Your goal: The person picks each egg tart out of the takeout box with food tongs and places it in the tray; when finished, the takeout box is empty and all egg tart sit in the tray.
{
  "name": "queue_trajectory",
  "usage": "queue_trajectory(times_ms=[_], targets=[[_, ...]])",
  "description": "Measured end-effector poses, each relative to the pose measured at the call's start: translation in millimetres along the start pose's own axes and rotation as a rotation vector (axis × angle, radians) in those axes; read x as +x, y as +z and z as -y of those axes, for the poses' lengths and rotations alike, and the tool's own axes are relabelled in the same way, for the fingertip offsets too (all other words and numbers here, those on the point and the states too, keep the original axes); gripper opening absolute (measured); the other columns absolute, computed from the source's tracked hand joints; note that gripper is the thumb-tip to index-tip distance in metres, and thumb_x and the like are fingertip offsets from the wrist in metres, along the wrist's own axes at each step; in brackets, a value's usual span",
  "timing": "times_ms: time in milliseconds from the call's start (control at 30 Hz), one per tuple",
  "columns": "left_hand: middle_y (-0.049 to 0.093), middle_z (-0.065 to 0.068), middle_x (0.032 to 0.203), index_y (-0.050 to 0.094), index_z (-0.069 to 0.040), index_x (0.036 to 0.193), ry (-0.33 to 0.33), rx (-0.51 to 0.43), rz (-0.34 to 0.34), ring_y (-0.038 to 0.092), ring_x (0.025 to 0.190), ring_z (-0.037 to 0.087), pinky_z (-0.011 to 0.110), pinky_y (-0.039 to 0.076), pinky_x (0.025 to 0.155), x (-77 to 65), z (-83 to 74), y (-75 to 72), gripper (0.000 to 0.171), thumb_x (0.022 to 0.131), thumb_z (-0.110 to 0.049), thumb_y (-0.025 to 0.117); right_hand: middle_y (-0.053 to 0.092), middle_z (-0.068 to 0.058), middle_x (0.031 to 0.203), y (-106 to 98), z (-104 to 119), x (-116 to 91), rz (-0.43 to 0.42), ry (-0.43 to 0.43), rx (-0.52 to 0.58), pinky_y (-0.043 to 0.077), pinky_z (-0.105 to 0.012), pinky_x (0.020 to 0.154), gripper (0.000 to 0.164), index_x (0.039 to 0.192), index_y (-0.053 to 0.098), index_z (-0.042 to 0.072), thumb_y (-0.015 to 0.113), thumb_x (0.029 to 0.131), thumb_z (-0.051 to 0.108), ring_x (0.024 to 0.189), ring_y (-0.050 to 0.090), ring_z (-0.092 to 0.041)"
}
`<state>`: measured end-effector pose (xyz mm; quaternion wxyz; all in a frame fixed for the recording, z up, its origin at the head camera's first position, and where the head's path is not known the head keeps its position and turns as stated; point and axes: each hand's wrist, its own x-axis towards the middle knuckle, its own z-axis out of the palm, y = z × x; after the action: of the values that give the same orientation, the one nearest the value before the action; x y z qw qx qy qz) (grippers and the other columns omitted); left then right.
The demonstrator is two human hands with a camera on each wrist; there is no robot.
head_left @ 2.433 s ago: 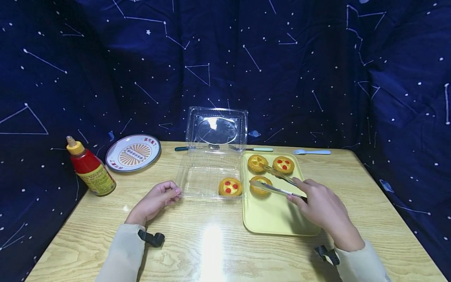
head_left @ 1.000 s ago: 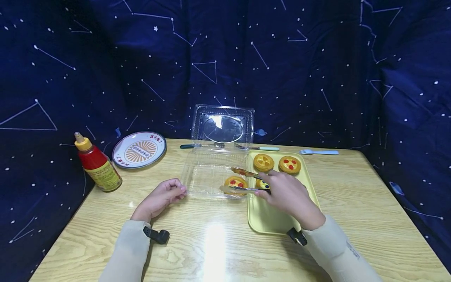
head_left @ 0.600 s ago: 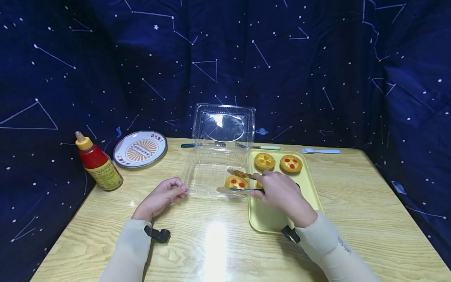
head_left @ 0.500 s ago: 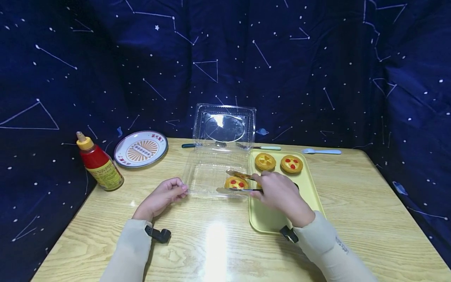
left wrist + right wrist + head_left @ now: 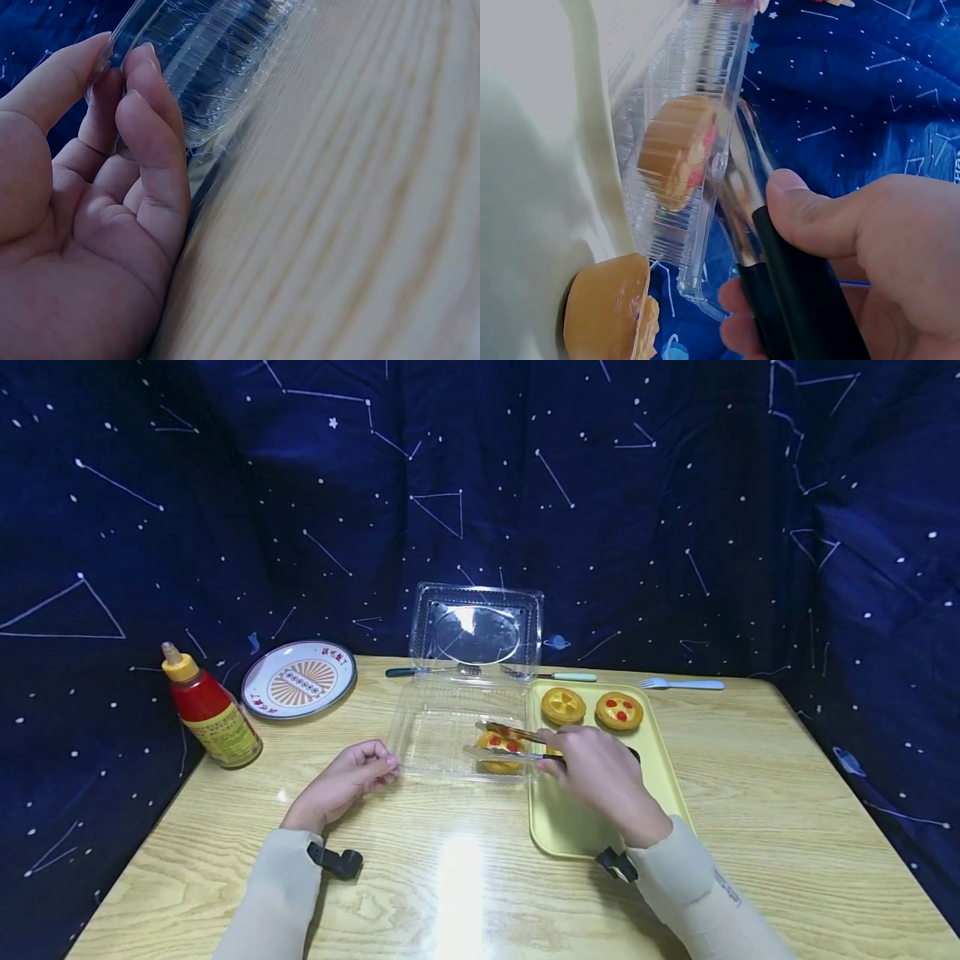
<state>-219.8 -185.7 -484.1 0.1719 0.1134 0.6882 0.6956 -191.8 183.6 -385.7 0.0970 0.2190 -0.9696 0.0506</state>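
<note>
My left hand (image 5: 348, 779) pinches the front left rim of a clear plastic clamshell container (image 5: 217, 67), whose lid (image 5: 477, 631) stands up at the back. In my right hand (image 5: 603, 777) I grip a pair of metal tongs (image 5: 787, 277) by the black handles. The metal ends reach over the container's right part, above an egg tart (image 5: 501, 767) with red dots. That tart sits inside the container, seen through its wall in the right wrist view; whether the tongs touch it I cannot tell. Another tart (image 5: 607, 307) on the yellow tray (image 5: 566, 835) is mostly hidden by my right hand in the head view.
Two more tarts, one patterned (image 5: 562, 706) and one red-dotted (image 5: 618, 711), lie at the tray's back. A red sauce bottle (image 5: 217, 718) and a round plate (image 5: 300, 681) stand at left. Along the back lie a blue fork (image 5: 682, 684) and handled cutlery (image 5: 573, 677).
My right hand has moved left with the tongs, from over a tray tart to over the tart in the container. Lately the tongs' ends have drawn closer together. My left hand stays at the rim.
</note>
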Motion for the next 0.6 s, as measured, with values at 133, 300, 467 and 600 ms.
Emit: queue_trajectory(times_ms=[133, 300, 467, 600], targets=[[0.059, 0.007, 0.095, 0.054, -0.007, 0.089, -0.004, -0.005, 0.005, 0.057, 0.087, 0.019, 0.029, 0.047, 0.075, -0.1, 0.1, -0.5, 0.016, 0.101, -0.018, 0.059, 0.07, -0.008, 0.113, -2, -3, -6, -0.053, 0.018, 0.039, 0.052, -0.04, 0.058, 0.047, 0.125, 0.069, 0.018, 0.078, 0.084, 0.039, 0.082, 0.067, -0.028], [0.059, 0.008, 0.097, 0.054, -0.007, 0.089, -0.006, -0.006, 0.011, 0.057, 0.088, 0.019, 0.03, 0.048, 0.076, -0.8, 0.4, -0.9, 0.016, 0.101, -0.018, 0.058, 0.071, -0.006, 0.111, -10, -6, -14, -0.129, 0.018, 0.077, 0.053, -0.043, 0.062, 0.048, 0.126, 0.069, 0.018, 0.08, 0.083, 0.036, 0.087, 0.068, -0.029], [0.058, 0.01, 0.098, 0.054, -0.007, 0.089, -0.002, -0.002, 0.006, 0.057, 0.088, 0.019, 0.029, 0.047, 0.076, -1.1, 0.0, -0.6, 0.017, 0.101, -0.018, 0.059, 0.071, -0.005, 0.105, -22, -11, -23, -0.175, 0.017, 0.077, 0.053, -0.045, 0.064, 0.049, 0.128, 0.068, 0.017, 0.079, 0.084, 0.035, 0.084, 0.067, -0.027], [0.059, 0.009, 0.097, 0.053, -0.007, 0.089, -0.002, -0.004, 0.003, 0.057, 0.088, 0.019, 0.029, 0.047, 0.075, -0.9, -0.9, 0.0, 0.017, 0.101, -0.018, 0.059, 0.07, -0.007, 0.108, -34, -18, -33, -0.207, 0.039, 0.068, 0.053, -0.05, 0.067, 0.048, 0.129, 0.067, 0.017, 0.078, 0.085, 0.033, 0.09, 0.067, -0.032]])
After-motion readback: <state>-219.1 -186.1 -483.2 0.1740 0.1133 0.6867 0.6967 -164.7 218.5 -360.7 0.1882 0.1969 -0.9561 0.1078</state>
